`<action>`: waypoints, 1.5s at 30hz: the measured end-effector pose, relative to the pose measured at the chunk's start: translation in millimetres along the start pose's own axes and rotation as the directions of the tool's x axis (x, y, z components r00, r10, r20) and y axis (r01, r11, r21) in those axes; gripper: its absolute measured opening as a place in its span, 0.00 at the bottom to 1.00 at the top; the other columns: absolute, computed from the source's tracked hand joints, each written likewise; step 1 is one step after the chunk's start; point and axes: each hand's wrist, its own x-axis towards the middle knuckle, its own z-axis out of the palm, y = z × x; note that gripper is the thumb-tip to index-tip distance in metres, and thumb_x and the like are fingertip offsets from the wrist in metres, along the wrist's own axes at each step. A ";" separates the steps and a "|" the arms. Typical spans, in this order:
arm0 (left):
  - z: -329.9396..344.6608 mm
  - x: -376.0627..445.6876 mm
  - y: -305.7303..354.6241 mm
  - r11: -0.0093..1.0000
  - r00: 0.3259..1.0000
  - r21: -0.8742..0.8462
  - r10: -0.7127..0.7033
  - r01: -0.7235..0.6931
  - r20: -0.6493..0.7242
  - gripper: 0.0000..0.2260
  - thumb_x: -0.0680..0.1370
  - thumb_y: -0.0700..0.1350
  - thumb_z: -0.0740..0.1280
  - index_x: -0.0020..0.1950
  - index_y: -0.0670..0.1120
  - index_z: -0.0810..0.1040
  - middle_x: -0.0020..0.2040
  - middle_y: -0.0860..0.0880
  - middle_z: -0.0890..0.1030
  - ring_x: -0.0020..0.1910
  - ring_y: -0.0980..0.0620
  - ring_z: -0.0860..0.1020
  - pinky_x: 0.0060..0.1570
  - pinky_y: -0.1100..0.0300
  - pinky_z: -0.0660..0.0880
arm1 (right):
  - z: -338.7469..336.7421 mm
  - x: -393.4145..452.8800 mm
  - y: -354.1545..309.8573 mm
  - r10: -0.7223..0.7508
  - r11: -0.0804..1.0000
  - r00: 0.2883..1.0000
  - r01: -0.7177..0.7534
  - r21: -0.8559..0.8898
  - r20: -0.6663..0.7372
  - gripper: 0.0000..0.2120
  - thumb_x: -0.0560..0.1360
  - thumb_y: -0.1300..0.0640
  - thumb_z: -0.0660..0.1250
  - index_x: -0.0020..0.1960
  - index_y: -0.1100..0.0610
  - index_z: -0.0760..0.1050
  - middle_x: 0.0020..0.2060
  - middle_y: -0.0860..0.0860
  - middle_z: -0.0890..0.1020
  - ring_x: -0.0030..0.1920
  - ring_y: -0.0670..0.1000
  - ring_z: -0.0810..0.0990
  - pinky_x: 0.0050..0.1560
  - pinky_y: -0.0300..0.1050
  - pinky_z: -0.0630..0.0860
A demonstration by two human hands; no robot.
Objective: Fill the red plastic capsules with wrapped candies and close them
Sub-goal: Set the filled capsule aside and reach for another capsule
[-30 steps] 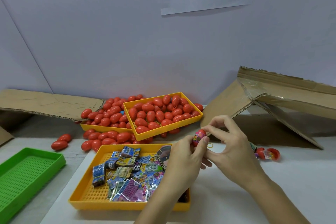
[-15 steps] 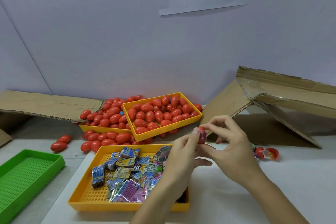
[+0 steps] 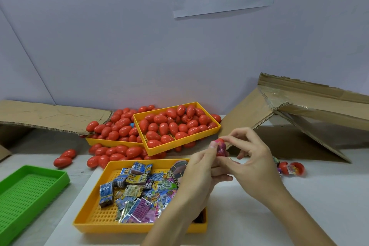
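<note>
Both hands, left hand (image 3: 201, 168) and right hand (image 3: 249, 158), pinch one capsule (image 3: 220, 147) at frame centre; bulging candy wrapper could jam the closing halves or pop them apart.

Both forearms are reaching in from the lower edge, the hands meeting in front. The left hand (image 3: 199, 168) and right hand (image 3: 249, 158) are pinching the same small capsule (image 3: 220, 147) between curled fingertips.
</note>
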 end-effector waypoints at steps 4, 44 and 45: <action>-3.4 1.6 1.4 0.992 0.998 -0.129 -0.015 0.007 -0.061 0.14 0.81 0.50 0.62 0.50 0.39 0.80 0.39 0.41 0.84 0.38 0.46 0.84 0.34 0.58 0.80 | -1.7 2.7 -2.6 0.078 0.986 0.996 -0.085 0.147 0.049 0.18 0.64 0.43 0.71 0.54 0.39 0.76 0.50 0.35 0.74 0.55 0.40 0.76 0.47 0.38 0.79; 120.3 121.9 77.6 0.968 0.986 0.195 -0.142 0.157 -0.089 0.17 0.73 0.45 0.76 0.57 0.39 0.77 0.50 0.41 0.83 0.40 0.49 0.86 0.43 0.61 0.83 | 9.2 -3.8 36.2 0.438 0.890 0.899 -0.436 0.137 0.013 0.12 0.77 0.56 0.67 0.47 0.37 0.75 0.48 0.36 0.78 0.51 0.39 0.76 0.42 0.25 0.73; 127.7 128.2 79.3 0.964 0.984 0.209 -0.147 0.165 -0.098 0.19 0.72 0.46 0.76 0.58 0.40 0.77 0.51 0.41 0.82 0.40 0.49 0.86 0.43 0.61 0.83 | 10.0 -4.0 36.3 0.431 0.895 0.902 -0.429 0.125 0.009 0.13 0.77 0.56 0.67 0.46 0.37 0.74 0.48 0.36 0.78 0.51 0.37 0.75 0.42 0.24 0.73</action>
